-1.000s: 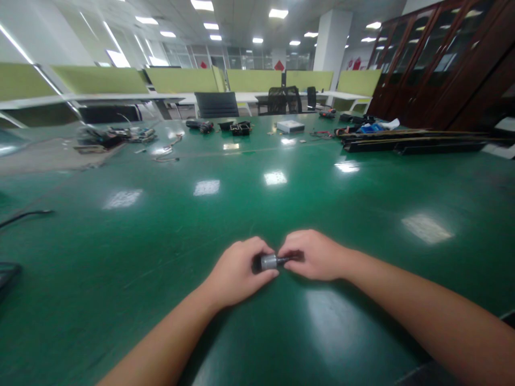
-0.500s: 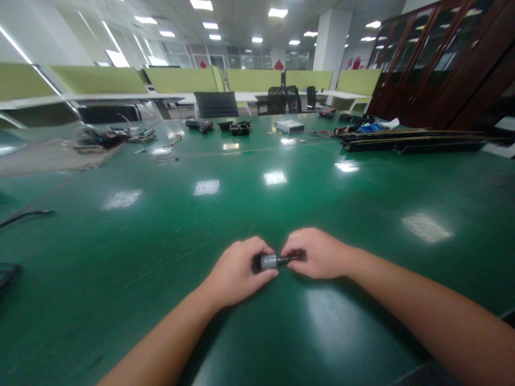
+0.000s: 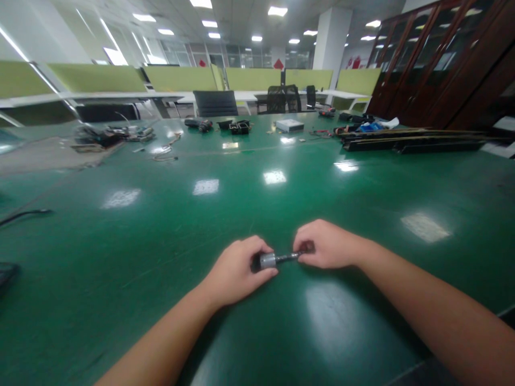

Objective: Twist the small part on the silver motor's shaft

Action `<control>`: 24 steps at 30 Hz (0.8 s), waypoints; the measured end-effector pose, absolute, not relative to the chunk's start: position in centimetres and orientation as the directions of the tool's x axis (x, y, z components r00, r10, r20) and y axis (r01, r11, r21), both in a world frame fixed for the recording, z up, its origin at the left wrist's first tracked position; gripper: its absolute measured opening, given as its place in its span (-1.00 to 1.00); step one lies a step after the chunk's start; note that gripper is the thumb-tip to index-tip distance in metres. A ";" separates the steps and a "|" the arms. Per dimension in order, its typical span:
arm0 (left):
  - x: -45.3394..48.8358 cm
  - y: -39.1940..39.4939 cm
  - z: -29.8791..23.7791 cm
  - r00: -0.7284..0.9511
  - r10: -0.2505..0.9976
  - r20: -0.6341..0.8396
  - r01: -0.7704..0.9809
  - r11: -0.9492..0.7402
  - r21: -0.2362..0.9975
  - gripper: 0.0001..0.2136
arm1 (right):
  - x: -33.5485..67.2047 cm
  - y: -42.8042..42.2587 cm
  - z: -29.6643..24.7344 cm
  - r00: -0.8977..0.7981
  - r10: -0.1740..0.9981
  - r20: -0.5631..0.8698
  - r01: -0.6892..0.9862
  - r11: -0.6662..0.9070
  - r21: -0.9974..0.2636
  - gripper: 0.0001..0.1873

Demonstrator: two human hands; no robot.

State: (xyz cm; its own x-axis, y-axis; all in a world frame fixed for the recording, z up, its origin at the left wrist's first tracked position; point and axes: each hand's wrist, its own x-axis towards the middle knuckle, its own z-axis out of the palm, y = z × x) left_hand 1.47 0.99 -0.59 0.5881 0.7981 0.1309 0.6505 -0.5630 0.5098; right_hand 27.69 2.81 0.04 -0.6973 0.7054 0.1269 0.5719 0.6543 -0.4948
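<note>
My left hand (image 3: 237, 271) is closed around a small cylindrical part with a silver end (image 3: 267, 260), resting on the green table (image 3: 161, 225). A thin dark shaft (image 3: 287, 258) sticks out of the silver end toward the right. My right hand (image 3: 328, 245) pinches the far end of that shaft with fingers closed. Both hands rest low on the table near its front edge. What the rest of the cylinder looks like is hidden inside my left fist.
Far across the table lie black parts and cables (image 3: 112, 136), a small white box (image 3: 290, 125) and long dark rails (image 3: 414, 142). A black cable (image 3: 24, 214) lies at the left edge. Office chairs (image 3: 215, 103), green partitions and wooden cabinets (image 3: 442, 59) stand behind.
My right hand has drawn away to the right and slightly up, and more of the dark shaft now shows between the hands. My left hand has stayed in place.
</note>
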 end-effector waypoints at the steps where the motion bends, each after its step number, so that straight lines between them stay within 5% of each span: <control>1: 1.5 1.0 -0.6 0.589 0.797 0.134 0.648 -0.565 0.512 -0.80 | 28.0 3.0 0.1 -0.696 0.710 0.107 0.581 0.644 -0.497 -0.89; 24: 1.6 1.0 -0.5 0.580 0.805 0.129 0.659 -0.556 0.507 -0.79 | 28.0 3.3 -0.2 -0.668 0.741 0.069 0.568 0.568 -0.596 -0.88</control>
